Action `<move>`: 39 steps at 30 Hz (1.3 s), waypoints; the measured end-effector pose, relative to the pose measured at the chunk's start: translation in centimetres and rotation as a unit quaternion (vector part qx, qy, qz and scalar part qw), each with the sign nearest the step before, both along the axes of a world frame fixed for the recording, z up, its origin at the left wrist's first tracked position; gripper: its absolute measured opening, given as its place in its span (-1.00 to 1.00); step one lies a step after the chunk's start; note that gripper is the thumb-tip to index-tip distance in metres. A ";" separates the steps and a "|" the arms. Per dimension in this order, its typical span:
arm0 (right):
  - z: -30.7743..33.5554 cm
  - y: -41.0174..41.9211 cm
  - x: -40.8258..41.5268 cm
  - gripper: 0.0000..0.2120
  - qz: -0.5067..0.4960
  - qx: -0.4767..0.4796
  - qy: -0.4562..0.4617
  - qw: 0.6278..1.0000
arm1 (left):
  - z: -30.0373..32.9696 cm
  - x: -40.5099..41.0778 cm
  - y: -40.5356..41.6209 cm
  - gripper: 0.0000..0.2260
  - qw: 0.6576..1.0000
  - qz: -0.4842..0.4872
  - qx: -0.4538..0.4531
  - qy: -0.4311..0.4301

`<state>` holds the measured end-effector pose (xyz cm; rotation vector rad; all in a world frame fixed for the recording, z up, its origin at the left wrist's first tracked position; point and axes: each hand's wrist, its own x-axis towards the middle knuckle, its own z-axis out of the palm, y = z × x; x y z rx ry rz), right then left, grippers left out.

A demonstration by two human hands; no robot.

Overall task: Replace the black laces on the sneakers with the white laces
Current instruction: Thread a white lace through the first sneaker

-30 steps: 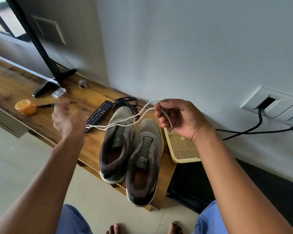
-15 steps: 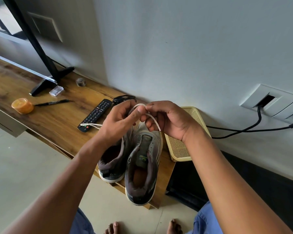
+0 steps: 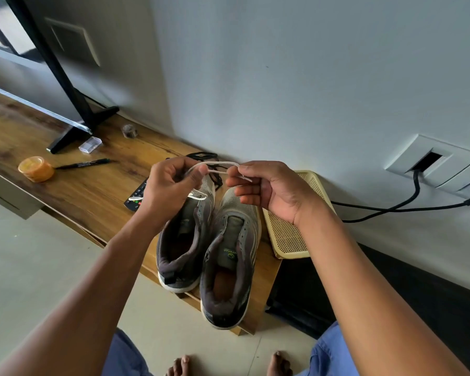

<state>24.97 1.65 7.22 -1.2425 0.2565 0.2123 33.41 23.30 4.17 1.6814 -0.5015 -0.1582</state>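
the white lace (image 3: 218,167) hung in the air above the toes of the sneakers, stretched in a short doubled span between our two hands. our left hand (image 3: 171,185) was closed around its left part, thumb and fingertips pinched together on the cord, and loose white ends trailed out below that hand toward the left shoe (image 3: 186,234). our right hand (image 3: 266,189) had its thumb and forefinger pinched on the right end of the span, the other fingers curled loosely under it.

both shoes sat side by side on the near right end of the wooden shelf (image 3: 73,191), heels toward us, with no lace showing in the eyelets we could see; the right shoe (image 3: 229,256) lay nearer to us. just beyond the toes, against the wall, lay the black laces (image 3: 205,157) in a loose tangle.

a remote (image 3: 136,198) peeked out from behind our left wrist. a yellow mesh tray (image 3: 285,234) sat just right of the shoes, partly under our right wrist. farther left on the shelf were a pen (image 3: 84,164), an orange tub (image 3: 36,168), a small clear box (image 3: 90,144) and the foot of a black stand (image 3: 79,126). a black cable (image 3: 391,207) ran from a wall socket (image 3: 440,165) on the right.
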 end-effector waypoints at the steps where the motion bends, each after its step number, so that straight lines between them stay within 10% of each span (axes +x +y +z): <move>1: -0.2 0.0 0.0 -0.78 -0.012 -0.004 -0.002 1.000 | -0.1 0.1 0.1 -0.81 1.000 0.012 0.002 0.005; 18: -0.7 1.2 0.0 -0.85 0.043 -0.056 -0.056 0.996 | 0.2 -1.3 -1.1 -0.66 0.987 -0.111 0.066 -0.098; 39: -1.8 0.9 0.1 -0.81 -0.040 -0.092 -0.080 0.992 | 0.5 -1.4 -1.0 -0.87 0.999 -0.008 0.013 0.050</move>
